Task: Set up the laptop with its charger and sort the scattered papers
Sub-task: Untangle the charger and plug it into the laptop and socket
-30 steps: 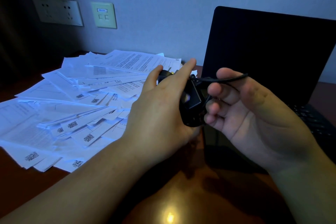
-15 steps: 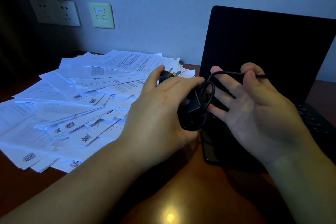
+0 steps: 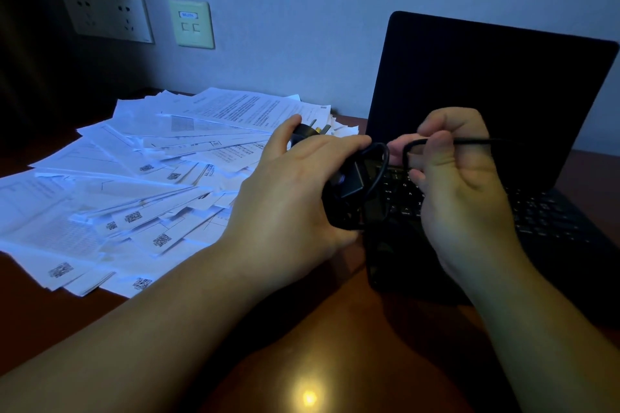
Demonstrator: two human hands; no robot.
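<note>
My left hand (image 3: 295,198) grips the black charger brick (image 3: 349,184) just left of the laptop, its metal plug prongs (image 3: 320,127) sticking up past my thumb. A thin black cable (image 3: 382,164) loops off the brick. My right hand (image 3: 456,171) pinches that cable, which runs off to the right across the dark screen. The black laptop (image 3: 486,94) stands open on the right, its keyboard (image 3: 543,214) dimly visible. Scattered white papers (image 3: 141,184) with printed codes cover the desk's left half.
A double power socket (image 3: 107,15) and a pale data-port plate (image 3: 192,23) sit on the wall at the back left. The brown wooden desk (image 3: 302,362) shows a lamp glare near me. The room is dim.
My right hand has gone from an open palm under the cable to fingers curled and pinching it, and has pulled a loop off the brick. The left hand kept its grip.
</note>
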